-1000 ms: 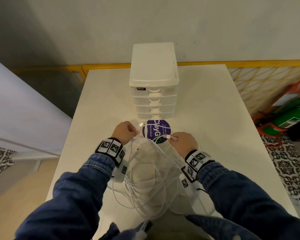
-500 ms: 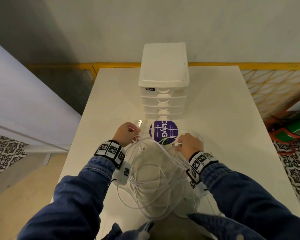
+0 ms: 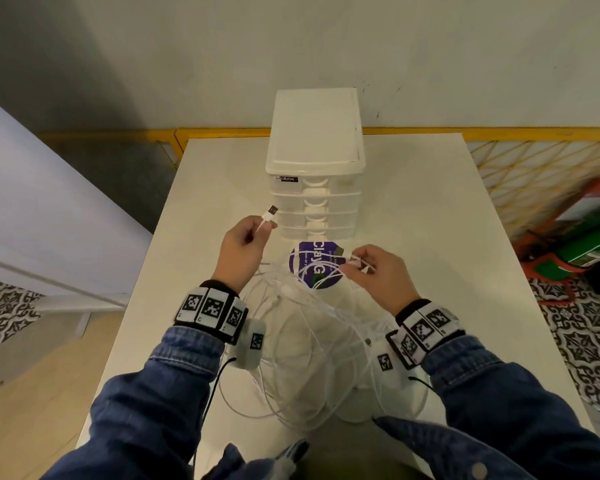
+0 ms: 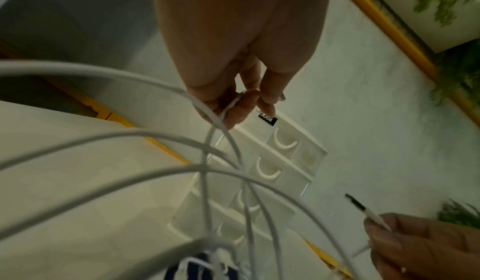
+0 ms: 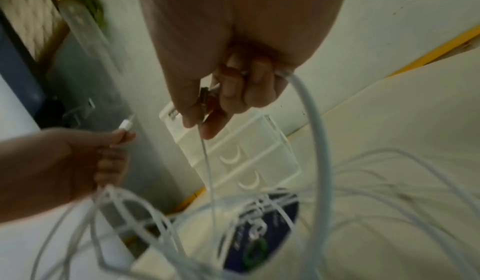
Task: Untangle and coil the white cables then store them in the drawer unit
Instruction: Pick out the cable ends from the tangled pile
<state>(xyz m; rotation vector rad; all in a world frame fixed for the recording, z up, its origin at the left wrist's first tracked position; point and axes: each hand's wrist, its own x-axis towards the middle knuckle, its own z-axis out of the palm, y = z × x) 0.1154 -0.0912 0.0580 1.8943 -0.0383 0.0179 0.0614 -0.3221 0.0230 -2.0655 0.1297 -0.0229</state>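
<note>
A tangle of white cables (image 3: 312,344) hangs in loops between my hands above the white table (image 3: 430,237). My left hand (image 3: 245,247) pinches one cable just behind its USB plug (image 3: 270,213), which points up and away. My right hand (image 3: 378,275) pinches another cable end, its plug (image 3: 342,252) sticking out to the left. The white drawer unit (image 3: 314,164) stands at the table's back middle, all its drawers closed. In the wrist views, cable loops (image 4: 207,161) (image 5: 311,161) hang in front of the drawer fronts (image 4: 262,171) (image 5: 233,157).
A round purple sticker (image 3: 317,265) lies on the table just in front of the drawer unit. A yellow rail (image 3: 499,133) runs behind the table. Red and green items (image 3: 589,237) sit on the floor to the right. A white panel (image 3: 49,202) stands left.
Both hands have lifted and moved apart, pulling the cable ends up from the tangle. The left hand's USB plug now stands higher, near the drawer fronts.
</note>
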